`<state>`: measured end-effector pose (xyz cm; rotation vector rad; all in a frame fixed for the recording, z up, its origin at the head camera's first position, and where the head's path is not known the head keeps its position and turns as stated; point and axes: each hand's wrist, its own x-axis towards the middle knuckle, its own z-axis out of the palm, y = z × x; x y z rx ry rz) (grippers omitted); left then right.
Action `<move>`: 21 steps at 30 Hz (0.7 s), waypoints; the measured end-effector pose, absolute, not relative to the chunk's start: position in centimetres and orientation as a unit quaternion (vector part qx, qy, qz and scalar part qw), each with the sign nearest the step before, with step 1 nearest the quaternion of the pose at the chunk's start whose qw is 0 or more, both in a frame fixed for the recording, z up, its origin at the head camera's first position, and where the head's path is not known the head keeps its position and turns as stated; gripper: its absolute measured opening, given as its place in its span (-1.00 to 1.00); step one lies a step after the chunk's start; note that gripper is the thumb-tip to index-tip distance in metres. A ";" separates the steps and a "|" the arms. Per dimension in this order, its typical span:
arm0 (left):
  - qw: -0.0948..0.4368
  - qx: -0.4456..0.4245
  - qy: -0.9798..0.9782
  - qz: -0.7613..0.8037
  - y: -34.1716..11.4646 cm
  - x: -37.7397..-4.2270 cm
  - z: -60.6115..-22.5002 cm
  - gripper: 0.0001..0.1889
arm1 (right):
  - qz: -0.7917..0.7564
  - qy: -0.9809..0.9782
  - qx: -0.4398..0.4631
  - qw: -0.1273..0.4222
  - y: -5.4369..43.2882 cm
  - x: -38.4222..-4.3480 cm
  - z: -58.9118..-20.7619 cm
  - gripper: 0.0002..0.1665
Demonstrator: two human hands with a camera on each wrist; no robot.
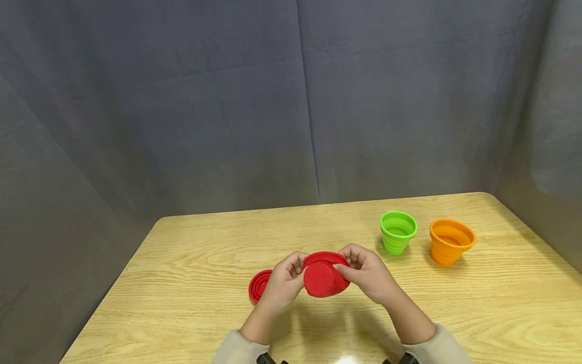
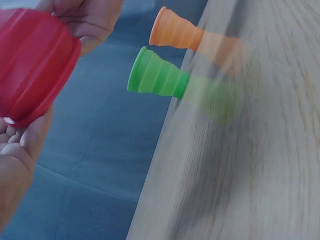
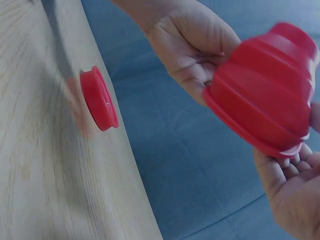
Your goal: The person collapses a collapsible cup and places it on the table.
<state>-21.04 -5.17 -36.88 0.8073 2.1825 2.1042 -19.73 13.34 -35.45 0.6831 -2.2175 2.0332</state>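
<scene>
A red collapsible cup (image 1: 320, 279) is held above the table by both hands, pulled out to its stepped shape. Its round base is turned toward the head camera, its rim away. My left hand (image 1: 283, 285) grips the rim on the left side. On the opposite side my right hand (image 1: 372, 277) pinches the rim, thumb lying against the cup's wall. The right wrist view shows the cup's ridged side (image 3: 265, 90) between the two hands. Behind my left hand lies a second red collapsible cup (image 1: 259, 286), folded flat on the table and partly hidden by that hand.
Toward the back right of the wooden table (image 1: 191, 263) stand a green collapsible cup (image 1: 397, 241) and an orange collapsible cup (image 1: 447, 248), both upright and expanded. Grey curtains (image 1: 236, 111) rise behind the table and at its sides.
</scene>
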 end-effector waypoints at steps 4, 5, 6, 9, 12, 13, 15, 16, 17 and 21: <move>-0.017 0.238 0.697 0.677 -4.7 -20.9 -36.7 -0.87 | 0.653 -0.735 0.171 0.057 12.6 -19.6 -35.2 -0.85; -0.019 0.235 0.699 0.675 -4.6 -20.9 -36.7 -0.88 | 0.648 -0.741 0.163 0.065 12.4 -19.6 -35.2 -0.85; -0.021 0.233 0.704 0.671 -4.5 -20.9 -36.7 -0.88 | 0.640 -0.748 0.157 0.073 12.3 -19.6 -35.1 -0.86; -0.020 0.227 0.720 0.655 -4.5 -20.9 -36.6 -0.89 | 0.613 -0.770 0.150 0.094 12.0 -19.5 -34.9 -0.87; 0.016 0.235 0.707 0.667 -4.7 -21.1 -36.5 -0.90 | 0.595 -0.782 0.156 0.098 12.1 -19.4 -34.7 -0.87; 0.033 0.243 0.694 0.677 -4.9 -21.1 -36.4 -0.89 | 0.597 -0.780 0.161 0.093 12.2 -19.4 -34.6 -0.87; 0.074 0.268 0.650 0.707 -5.2 -21.2 -36.3 -0.88 | 0.607 -0.772 0.169 0.081 12.5 -19.4 -34.4 -0.86; 0.095 0.283 0.625 0.721 -5.4 -21.3 -36.3 -0.89 | 0.615 -0.766 0.175 0.075 12.6 -19.3 -34.3 -0.86; 0.112 0.301 0.603 0.730 -5.6 -21.4 -36.3 -0.89 | 0.624 -0.758 0.179 0.068 12.7 -19.3 -34.2 -0.86; 0.146 0.337 0.554 0.747 -5.7 -21.6 -36.5 -0.81 | 0.662 -0.725 0.184 0.047 13.1 -19.4 -34.2 -0.83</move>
